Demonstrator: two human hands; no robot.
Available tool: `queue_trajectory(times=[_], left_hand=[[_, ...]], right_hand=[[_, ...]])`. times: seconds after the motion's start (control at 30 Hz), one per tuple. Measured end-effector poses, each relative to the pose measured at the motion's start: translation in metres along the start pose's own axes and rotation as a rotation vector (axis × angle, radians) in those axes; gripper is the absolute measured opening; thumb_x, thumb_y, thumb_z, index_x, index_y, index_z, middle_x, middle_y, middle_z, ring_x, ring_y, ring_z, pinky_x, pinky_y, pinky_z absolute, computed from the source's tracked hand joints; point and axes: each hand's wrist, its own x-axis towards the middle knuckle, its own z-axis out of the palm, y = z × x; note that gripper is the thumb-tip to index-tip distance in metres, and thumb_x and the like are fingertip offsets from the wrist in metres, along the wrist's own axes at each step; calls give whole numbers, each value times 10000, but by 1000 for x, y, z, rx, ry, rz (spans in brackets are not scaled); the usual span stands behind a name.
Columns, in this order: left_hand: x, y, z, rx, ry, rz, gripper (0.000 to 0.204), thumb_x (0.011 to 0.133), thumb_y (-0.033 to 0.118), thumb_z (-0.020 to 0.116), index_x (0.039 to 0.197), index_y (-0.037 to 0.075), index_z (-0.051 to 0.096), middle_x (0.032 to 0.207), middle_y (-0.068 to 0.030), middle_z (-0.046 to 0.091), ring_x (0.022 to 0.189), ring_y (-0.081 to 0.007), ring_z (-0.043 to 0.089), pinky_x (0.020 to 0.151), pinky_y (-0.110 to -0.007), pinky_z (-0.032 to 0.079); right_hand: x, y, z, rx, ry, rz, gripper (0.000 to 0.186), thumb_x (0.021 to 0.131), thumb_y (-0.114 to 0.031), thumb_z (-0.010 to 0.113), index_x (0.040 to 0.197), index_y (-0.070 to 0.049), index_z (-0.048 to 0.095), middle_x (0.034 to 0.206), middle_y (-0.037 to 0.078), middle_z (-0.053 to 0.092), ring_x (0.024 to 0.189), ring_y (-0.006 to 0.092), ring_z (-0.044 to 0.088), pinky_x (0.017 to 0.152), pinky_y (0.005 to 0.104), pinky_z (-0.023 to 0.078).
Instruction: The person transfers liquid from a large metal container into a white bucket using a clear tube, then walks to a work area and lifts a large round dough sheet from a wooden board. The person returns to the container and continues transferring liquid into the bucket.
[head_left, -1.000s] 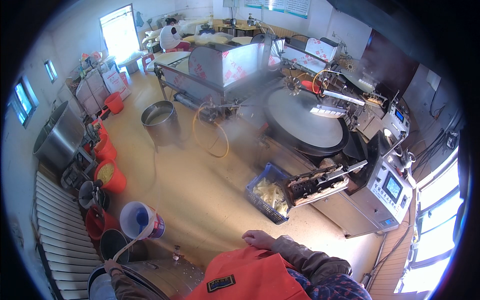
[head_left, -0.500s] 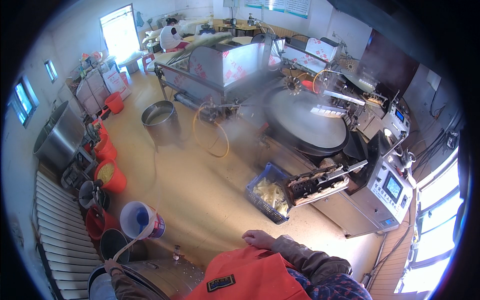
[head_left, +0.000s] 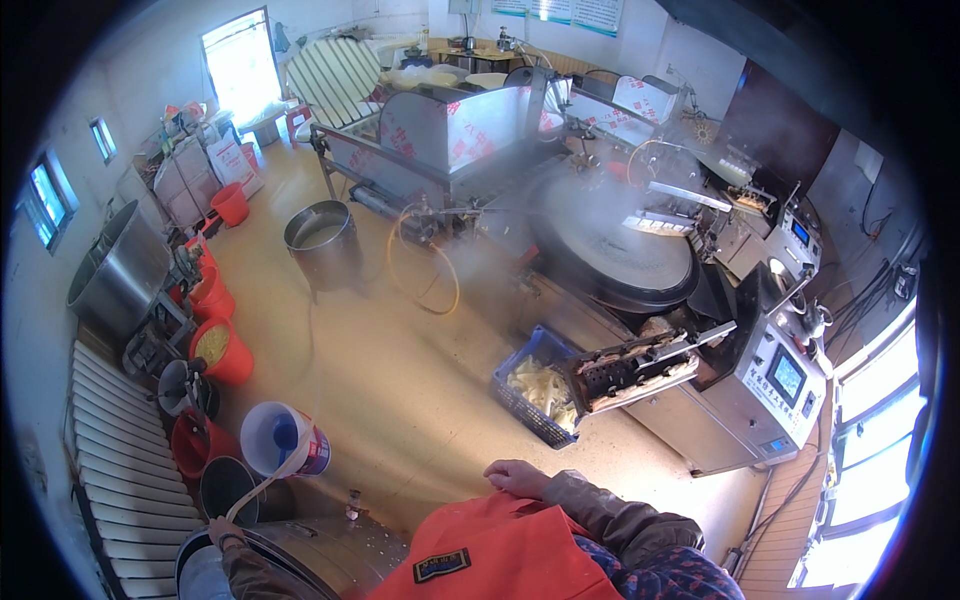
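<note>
Tan floor (head_left: 400, 350), hazed by steam near the round griddle (head_left: 620, 250), carries a steel drum (head_left: 325, 270) of pale liquid and a row of buckets along the left wall. At the lower left edge of the view, a steel vat (head_left: 330, 548) is seen. A pale hose (head_left: 290, 466) is gripped by the left hand (head_left: 225, 533) at the vat's far rim; from there it is led past a white bucket (head_left: 317, 455) with a blue scoop (head_left: 284, 432) inside, and then faintly over the floor toward the drum. The right hand (head_left: 515, 477) is rested, loosely curled, at the front of the orange apron (head_left: 480, 540); whether anything is held under its palm cannot be told.

For good control, the hose should be held firmly but not squeezed flat, and its end, hidden by the hand and rim, should be kept inside the vat. Any sharp bend at the rim should be avoided, and the run beside the white bucket should be left slack, so that neither is dragged. Whether liquid is being carried cannot be told.
</note>
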Motion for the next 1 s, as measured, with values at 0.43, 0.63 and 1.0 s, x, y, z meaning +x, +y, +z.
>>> queue_trajectory(times=[0.43,0.63,1.0], left_hand=[[13,-7,17,26,17,13,203,790,135,608,978,60,626,1038,-144,564,989,-296,550,825,-362,462],[29,-15,37,23,60,41,213,754,139,639,951,59,625,1039,-139,562,999,-291,544,837,-355,454],[0,-9,36,52,27,111,254,756,237,570,989,163,640,1028,-65,595,1030,-234,538,831,-363,454]], right_hand=[[3,0,-1,22,-2,6,254,853,-227,520,1014,-48,598,815,79,631,725,146,609,688,279,492],[4,4,-1,25,0,-14,250,851,-216,519,1018,-48,597,823,80,632,736,142,607,688,279,492],[6,25,5,217,-39,99,235,839,-136,523,1009,13,586,779,76,615,661,122,567,614,243,473]])
